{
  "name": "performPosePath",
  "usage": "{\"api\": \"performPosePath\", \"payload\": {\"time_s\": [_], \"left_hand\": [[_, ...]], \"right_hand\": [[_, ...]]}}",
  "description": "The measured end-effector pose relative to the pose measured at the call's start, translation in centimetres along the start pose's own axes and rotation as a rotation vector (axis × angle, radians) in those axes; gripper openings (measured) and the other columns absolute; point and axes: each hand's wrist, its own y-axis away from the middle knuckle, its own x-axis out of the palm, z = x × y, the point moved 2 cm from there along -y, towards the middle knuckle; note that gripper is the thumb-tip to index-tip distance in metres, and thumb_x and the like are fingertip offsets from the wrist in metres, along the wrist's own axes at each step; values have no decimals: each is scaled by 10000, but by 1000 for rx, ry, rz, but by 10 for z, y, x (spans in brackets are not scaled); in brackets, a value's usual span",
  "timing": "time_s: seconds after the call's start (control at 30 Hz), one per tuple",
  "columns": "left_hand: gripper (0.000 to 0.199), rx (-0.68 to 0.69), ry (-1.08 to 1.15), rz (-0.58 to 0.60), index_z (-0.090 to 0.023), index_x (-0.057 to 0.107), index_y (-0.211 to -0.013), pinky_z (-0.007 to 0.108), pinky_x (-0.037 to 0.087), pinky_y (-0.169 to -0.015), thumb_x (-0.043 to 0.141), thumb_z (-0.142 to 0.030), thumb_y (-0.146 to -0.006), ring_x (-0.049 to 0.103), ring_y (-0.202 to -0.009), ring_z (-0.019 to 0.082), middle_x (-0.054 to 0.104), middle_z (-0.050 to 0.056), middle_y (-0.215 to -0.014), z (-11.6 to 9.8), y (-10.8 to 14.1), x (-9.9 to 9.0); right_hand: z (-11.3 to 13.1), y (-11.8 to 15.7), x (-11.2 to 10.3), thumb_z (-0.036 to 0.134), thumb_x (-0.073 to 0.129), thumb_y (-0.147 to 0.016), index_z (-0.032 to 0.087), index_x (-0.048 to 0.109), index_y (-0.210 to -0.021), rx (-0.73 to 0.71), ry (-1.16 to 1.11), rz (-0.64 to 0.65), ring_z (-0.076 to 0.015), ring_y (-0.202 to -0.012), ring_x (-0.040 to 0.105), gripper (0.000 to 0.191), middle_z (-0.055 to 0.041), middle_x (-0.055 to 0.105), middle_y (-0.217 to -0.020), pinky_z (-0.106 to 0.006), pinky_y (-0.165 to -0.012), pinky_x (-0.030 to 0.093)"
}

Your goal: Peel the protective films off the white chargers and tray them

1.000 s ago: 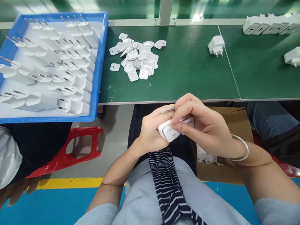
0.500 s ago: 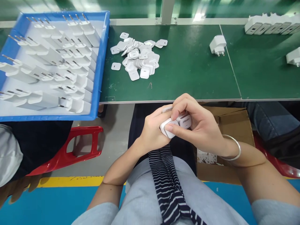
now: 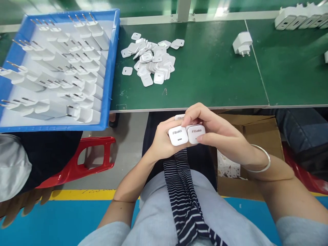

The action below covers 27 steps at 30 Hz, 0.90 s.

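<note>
Both hands' grip clamps two white chargers below green bench; blue floor.

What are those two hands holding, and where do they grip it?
Two white chargers, side by side. The left hand wraps the left charger by its body; the right hand pinches the right charger at its edges.

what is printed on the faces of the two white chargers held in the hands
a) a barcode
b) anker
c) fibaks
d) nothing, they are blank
c: both white chargers, held side by side between the left hand and the right hand, show the word Fibaks above a small port.
</note>
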Motion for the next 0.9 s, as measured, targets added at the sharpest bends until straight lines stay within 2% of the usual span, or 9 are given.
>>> {"api": "performPosePath", "payload": {"time_s": [0.17, 0.27, 0.4, 0.53, 0.63, 0.73, 0.83, 0.9], "left_hand": [[259, 12, 1, -16, -176, 733, -890, 250, 517, -629, 880, -275, -701, 636, -718, 139, 693, 33, -855, 2, 1, 1], [247, 20, -2, -16, -174, 713, -850, 237, 499, -612, 878, -281, -701, 619, -703, 131, 679, 25, -829, 2, 2, 2], [223, 4, -4, -27, -180, 699, -849, 239, 496, -646, 862, -263, -722, 614, -723, 129, 680, 12, -814, 0, 3, 3], [209, -59, -16, -52, -173, 712, -841, 261, 501, -643, 848, -271, -714, 608, -704, 138, 683, 17, -801, 1, 5, 4], [201, -124, -36, -88, -169, 738, -882, 294, 539, -677, 804, -280, -729, 649, -753, 168, 719, 46, -876, 4, 7, 6], [180, -127, -75, -107, -158, 742, -902, 324, 576, -732, 749, -261, -755, 691, -834, 202, 741, 71, -942, 7, 9, 7], [206, -59, -193, -41, -157, 747, -965, 332, 599, -784, 724, -238, -777, 720, -883, 213, 754, 88, -994, -5, 10, -1], [265, 1, -319, 41, -176, 747, -1053, 340, 603, -869, 723, -216, -792, 734, -983, 223, 762, 95, -1088, -29, 8, -18]], "right_hand": [[1, -1, 2, 32, 586, -853, 237, 564, -1036, -33, 96, -11, -163, -960, 489, 276, -11, 470, -1042, -292, -830, 397], [-2, -1, 4, 78, 618, -888, 233, 565, -1040, -55, 118, -8, -163, -947, 477, 223, -15, 458, -1029, -290, -818, 400], [-5, -1, 4, 108, 601, -920, 235, 558, -1035, -86, 124, -23, -167, -958, 475, 176, -18, 456, -1016, -290, -828, 406], [-9, -3, 5, 133, 614, -920, 252, 562, -1061, -52, 109, -10, -159, -932, 502, 192, -11, 474, -1022, -279, -802, 423], [-15, -5, 8, 199, 689, -897, 273, 578, -1043, -48, 128, -72, -156, -908, 523, 198, -2, 491, -1013, -269, -781, 441], [-21, -7, 10, 234, 743, -864, 284, 605, -988, -72, 181, -125, -158, -904, 536, 192, 3, 513, -999, -266, -807, 460], [-23, -7, 8, 278, 773, -847, 317, 623, -1048, -35, 84, -58, -161, -902, 569, 254, 2, 543, -1023, -250, -764, 496], [-22, -7, 1, 305, 788, -834, 353, 618, -1157, -41, -66, -22, -178, -993, 595, 368, -5, 570, -1110, -244, -806, 529]]}}
